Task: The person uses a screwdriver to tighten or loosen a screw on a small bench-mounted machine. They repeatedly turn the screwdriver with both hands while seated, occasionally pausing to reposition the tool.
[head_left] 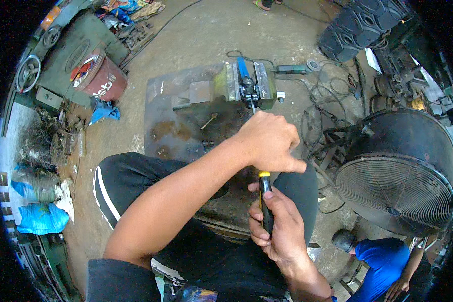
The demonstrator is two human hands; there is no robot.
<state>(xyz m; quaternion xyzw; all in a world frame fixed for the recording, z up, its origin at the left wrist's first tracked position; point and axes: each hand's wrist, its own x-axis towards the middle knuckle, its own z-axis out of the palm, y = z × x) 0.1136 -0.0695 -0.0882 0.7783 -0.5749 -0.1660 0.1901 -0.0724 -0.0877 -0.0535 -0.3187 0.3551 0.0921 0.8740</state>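
My right hand (282,219) is wrapped round the black and yellow handle of a screwdriver (268,206). Over its shaft lies my left hand (272,141), closed in a fist with the thumb sticking out to the right; its fingertips are hidden underneath. A thin metal shaft shows beyond the left knuckles and reaches a black metal part (248,89) with a blue bar (243,68). That part sits between the jaws of a green bench vise (227,83). Where the tip touches is too small to tell.
The vise stands on a stained metal plate (158,100) with a small bolt-like piece (209,121). An angle grinder (292,69) and cables lie beyond right. A large drum fan (395,186) stands right, near a seated person in blue (382,261). At left is a red bucket (103,83).
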